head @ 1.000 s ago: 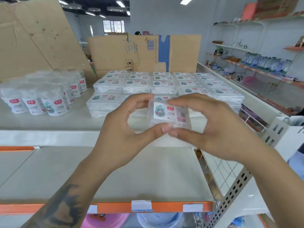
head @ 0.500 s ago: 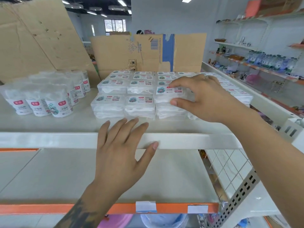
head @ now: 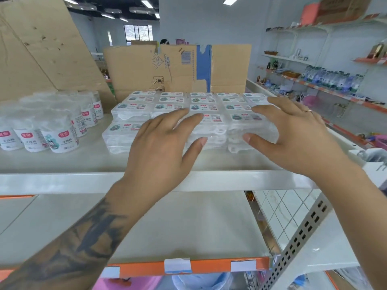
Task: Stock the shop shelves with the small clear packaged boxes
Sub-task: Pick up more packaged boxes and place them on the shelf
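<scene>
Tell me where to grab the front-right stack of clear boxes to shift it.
Probably grip the front-right stack by its short left and right side walls, coming from the front; it is low, layered and slippery, so squeezing all layers together keeps them aligned.

The shelf (head: pixel 62 164) has bare room in front of the clear boxes (head: pixel 129 130); round tubs (head: pixel 60 135) block left, a cardboard box (head: pixel 178 70) behind.

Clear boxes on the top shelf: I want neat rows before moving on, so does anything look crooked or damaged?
Nothing stands out. The clear boxes lie flat in even rows, labels up, with no cracked lid visible. The left hand and right hand cover part of the front stacks, so those spots cannot be checked.
</scene>
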The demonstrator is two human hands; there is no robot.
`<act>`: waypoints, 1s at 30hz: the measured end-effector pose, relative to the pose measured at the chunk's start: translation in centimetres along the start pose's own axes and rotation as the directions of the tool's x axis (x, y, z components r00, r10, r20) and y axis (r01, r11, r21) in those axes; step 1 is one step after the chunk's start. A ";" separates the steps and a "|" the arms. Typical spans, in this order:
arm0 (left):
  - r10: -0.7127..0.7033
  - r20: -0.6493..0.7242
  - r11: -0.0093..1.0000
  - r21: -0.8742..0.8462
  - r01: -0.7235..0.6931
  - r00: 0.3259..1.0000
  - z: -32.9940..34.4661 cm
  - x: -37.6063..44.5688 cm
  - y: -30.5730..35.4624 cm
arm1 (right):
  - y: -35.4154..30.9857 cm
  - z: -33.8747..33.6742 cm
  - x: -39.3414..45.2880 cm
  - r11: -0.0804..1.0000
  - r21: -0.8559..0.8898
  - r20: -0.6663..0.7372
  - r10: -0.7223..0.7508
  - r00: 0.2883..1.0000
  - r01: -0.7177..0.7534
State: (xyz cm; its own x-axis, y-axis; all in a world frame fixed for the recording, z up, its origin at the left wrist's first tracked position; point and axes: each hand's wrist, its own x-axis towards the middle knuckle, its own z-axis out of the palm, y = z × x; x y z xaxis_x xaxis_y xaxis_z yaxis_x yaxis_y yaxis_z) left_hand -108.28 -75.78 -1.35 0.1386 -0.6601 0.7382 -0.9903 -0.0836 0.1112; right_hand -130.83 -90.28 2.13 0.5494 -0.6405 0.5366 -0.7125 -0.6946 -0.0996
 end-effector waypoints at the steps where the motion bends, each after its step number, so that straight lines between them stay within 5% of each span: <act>1: 0.010 0.038 1.000 0.015 -0.010 0.999 0.3 0.8 0.0 | 0.3 0.0 -0.4 0.999 -0.027 0.030 0.025 0.999 -0.025; 7: 0.054 0.180 0.998 0.005 -0.056 0.982 2.0 2.8 0.0 | 1.5 1.3 -0.6 1.000 0.011 0.072 0.010 0.997 -0.011; 19: 0.013 0.198 0.997 -0.072 0.001 0.980 2.4 3.3 -0.5 | 2.0 1.9 -0.2 0.997 0.068 0.028 0.030 0.999 -0.031; 26: -0.034 0.162 0.999 0.037 0.028 0.986 2.3 2.7 -0.2 | 1.5 1.9 -0.4 0.972 0.186 0.092 0.125 0.988 -0.140; 30: -0.054 0.259 0.996 0.078 0.035 0.964 2.5 3.3 -0.3 | 1.5 2.0 -0.3 0.960 0.226 0.100 0.147 0.984 -0.167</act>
State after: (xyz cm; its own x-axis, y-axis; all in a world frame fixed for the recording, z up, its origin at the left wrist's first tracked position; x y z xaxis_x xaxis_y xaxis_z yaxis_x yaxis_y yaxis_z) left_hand -107.55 -79.86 -0.61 0.1844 -0.8255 0.5334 -0.9827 -0.1649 0.0846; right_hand -131.20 -91.80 0.16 0.4791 -0.7654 0.4296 -0.6770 -0.6338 -0.3742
